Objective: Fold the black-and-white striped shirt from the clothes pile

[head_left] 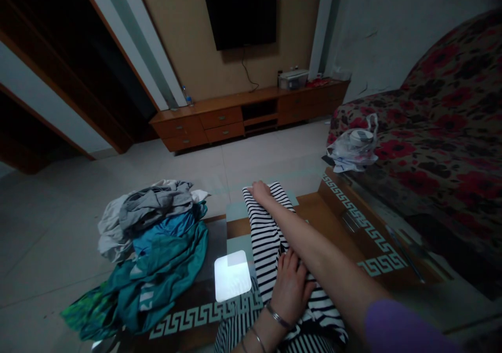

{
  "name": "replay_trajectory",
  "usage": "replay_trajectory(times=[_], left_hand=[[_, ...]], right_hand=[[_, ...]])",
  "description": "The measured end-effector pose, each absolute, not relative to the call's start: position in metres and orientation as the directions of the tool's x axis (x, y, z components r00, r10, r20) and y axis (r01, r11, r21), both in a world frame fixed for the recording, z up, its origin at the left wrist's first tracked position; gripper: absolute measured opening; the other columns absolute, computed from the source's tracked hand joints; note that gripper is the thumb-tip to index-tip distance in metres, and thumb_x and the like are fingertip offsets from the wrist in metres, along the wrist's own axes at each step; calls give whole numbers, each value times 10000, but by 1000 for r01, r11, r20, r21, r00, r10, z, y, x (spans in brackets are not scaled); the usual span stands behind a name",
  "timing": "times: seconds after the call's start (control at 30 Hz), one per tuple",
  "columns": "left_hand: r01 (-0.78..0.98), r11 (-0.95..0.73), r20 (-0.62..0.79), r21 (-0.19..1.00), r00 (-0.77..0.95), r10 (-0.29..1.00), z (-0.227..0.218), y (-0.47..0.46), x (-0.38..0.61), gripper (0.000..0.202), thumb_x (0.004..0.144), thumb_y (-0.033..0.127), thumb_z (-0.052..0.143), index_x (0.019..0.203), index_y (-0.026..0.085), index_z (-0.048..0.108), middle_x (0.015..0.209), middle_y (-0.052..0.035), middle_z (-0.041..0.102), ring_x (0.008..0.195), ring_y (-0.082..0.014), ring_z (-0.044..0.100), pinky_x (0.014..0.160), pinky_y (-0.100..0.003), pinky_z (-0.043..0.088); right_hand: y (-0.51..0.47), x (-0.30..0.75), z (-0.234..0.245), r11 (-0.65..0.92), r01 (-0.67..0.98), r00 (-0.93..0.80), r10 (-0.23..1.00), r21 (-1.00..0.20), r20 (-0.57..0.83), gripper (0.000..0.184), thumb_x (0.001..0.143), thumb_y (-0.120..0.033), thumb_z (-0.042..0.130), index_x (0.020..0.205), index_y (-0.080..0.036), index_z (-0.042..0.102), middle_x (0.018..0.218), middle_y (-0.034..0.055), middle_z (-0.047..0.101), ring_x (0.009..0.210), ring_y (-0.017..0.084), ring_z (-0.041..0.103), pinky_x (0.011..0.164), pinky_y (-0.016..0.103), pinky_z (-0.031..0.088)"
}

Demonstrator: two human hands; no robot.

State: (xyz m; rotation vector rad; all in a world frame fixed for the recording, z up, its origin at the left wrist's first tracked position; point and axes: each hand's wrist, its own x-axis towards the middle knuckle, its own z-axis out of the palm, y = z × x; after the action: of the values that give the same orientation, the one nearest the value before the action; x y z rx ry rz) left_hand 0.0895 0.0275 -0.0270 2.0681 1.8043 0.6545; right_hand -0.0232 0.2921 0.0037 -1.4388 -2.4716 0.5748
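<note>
A black-and-white striped garment (262, 240) lies folded into a long strip on the glass-topped table, running from its far edge towards me. My right hand (261, 191) is at the strip's far end, its fingers closed on the cloth. The right forearm crosses over the garment. Lower down, my left hand (291, 285), with bracelets at the wrist, rests on the near part of the cloth, fingers stretched out. More striped cloth is bunched around and below that wrist.
To the left is a heap of clothes (157, 259) in grey, blue and teal. The glass table (204, 314) has a white key pattern and a bright reflection. On the right, a plastic bag (353, 151) sits on the flowered sofa (427, 128). A TV cabinet (221, 117) stands beyond.
</note>
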Motion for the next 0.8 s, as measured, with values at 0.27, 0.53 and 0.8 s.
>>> replay_trajectory(times=[0.27, 0.53, 0.8], left_hand=[[811, -111, 177, 574, 9, 984, -6, 31, 89, 289, 841, 93, 507, 1090, 221, 577, 1344, -53, 488, 1270, -253, 403, 1070, -504, 356], [758, 88, 227, 646, -301, 926, 9, 86, 64, 264, 847, 68, 477, 1071, 168, 575, 1192, -108, 484, 1130, -223, 463, 1007, -402, 415], [802, 234, 122, 550, -354, 927, 4, 103, 59, 358, 879, 151, 511, 1233, 191, 548, 1006, -80, 547, 968, -232, 493, 869, -382, 453]], right_hand=[[374, 52, -4, 499, 656, -655, 749, -567, -100, 344, 775, -61, 532, 1057, -148, 709, 983, 51, 715, 842, 126, 646, 727, 172, 451], [374, 18, -21, 656, 425, -852, 523, -624, -31, 289, 728, -196, 659, 1009, -174, 723, 892, 9, 701, 755, 105, 592, 670, 159, 406], [383, 13, -32, 603, 446, -812, 583, -661, -16, 153, 758, -182, 600, 871, -126, 687, 810, 9, 667, 703, 88, 539, 623, 151, 369]])
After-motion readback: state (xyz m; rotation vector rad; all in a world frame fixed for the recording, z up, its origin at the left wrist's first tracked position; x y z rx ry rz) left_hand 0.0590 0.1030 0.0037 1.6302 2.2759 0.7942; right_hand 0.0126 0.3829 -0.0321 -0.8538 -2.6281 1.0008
